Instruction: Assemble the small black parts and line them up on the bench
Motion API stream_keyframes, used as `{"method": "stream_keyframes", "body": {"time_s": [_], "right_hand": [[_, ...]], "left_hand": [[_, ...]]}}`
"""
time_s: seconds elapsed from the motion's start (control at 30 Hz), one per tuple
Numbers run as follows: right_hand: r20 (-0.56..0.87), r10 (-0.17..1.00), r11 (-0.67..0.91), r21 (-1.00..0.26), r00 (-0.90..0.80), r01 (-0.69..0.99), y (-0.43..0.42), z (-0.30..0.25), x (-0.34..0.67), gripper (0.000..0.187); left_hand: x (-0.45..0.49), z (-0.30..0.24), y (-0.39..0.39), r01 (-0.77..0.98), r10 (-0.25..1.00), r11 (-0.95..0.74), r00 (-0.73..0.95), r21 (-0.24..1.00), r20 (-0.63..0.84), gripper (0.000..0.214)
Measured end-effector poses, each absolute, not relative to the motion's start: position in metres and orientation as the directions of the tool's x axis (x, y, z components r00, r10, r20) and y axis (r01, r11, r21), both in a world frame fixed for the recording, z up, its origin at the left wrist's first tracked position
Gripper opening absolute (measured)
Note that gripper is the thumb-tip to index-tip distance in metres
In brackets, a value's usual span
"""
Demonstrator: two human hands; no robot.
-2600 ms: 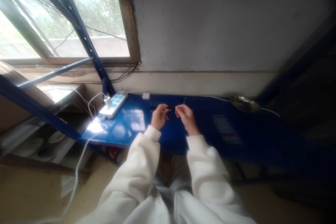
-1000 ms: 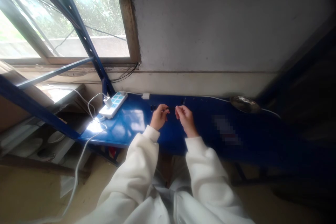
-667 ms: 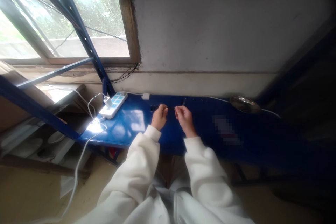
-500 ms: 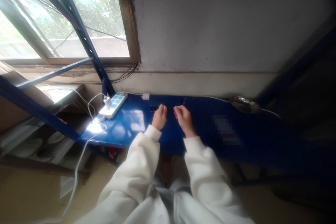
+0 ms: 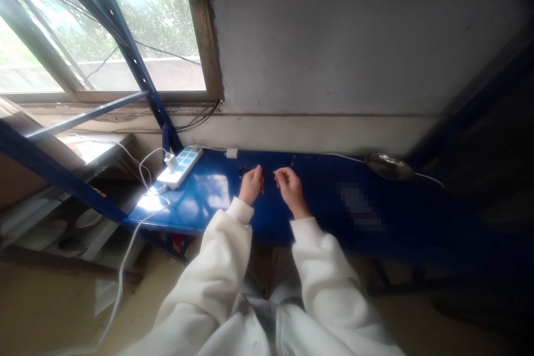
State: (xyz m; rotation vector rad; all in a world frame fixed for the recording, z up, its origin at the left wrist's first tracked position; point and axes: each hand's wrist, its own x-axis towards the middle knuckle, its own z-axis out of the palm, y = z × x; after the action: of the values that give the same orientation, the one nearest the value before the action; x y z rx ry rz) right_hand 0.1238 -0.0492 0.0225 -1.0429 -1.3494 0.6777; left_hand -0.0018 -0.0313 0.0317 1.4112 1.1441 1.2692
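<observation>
Both of my hands hover over the far part of a blue table (image 5: pixel 208 194), close together. My left hand (image 5: pixel 251 186) is closed in a pinch on one end of a small dark object (image 5: pixel 267 172). My right hand (image 5: pixel 287 189) pinches the other end with its fingertips. The object is thin and too small to name. White sleeves cover both arms down to the wrists. A few small dark bits (image 5: pixel 242 170) lie on the table just beyond my left hand.
A white power strip (image 5: pixel 180 166) with a plugged charger and white cables lies at the table's left rear. A metal dish (image 5: pixel 387 164) sits at the right rear. A wall and a window with blue frame bars rise behind. Floor lies below on the left.
My hands have crept slightly toward the wall and closer together. My left fingers have curled tighter on the dark object. Nothing else has moved.
</observation>
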Motion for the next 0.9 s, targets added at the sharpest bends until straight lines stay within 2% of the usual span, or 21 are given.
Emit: {"method": "stream_keyframes", "body": {"time_s": [0.2, 0.33, 0.47, 0.7, 0.9], "right_hand": [[0.431, 0.894, 0.412, -0.898, 0.122, 0.153, -0.047, 0.019, 0.124, 0.031], [0.328, 0.922, 0.318, -0.945, 0.205, 0.078, -0.044, 0.017, 0.125, 0.042], [0.231, 0.940, 0.222, -0.973, 0.250, 0.063, -0.044, 0.018, 0.127, 0.043], [0.226, 0.950, 0.234, -0.972, 0.217, -0.012, -0.049, 0.024, 0.126, 0.045], [0.242, 0.958, 0.237, -0.970, 0.154, 0.050, -0.052, 0.028, 0.127, 0.042]], "left_hand": [[-0.004, 0.033, -0.031, -0.029, 0.986, -0.155, 0.050, 0.988, 0.156, 0.045], [-0.009, 0.032, -0.031, -0.041, 0.969, -0.238, 0.058, 0.970, 0.240, 0.037], [-0.013, 0.030, -0.031, -0.057, 0.951, -0.288, 0.103, 0.956, 0.293, 0.034], [-0.018, 0.029, -0.033, -0.038, 0.928, -0.343, 0.143, 0.939, 0.344, 0.029], [-0.020, 0.030, -0.033, -0.002, 0.916, -0.368, 0.170, 0.930, 0.363, 0.027]]}}
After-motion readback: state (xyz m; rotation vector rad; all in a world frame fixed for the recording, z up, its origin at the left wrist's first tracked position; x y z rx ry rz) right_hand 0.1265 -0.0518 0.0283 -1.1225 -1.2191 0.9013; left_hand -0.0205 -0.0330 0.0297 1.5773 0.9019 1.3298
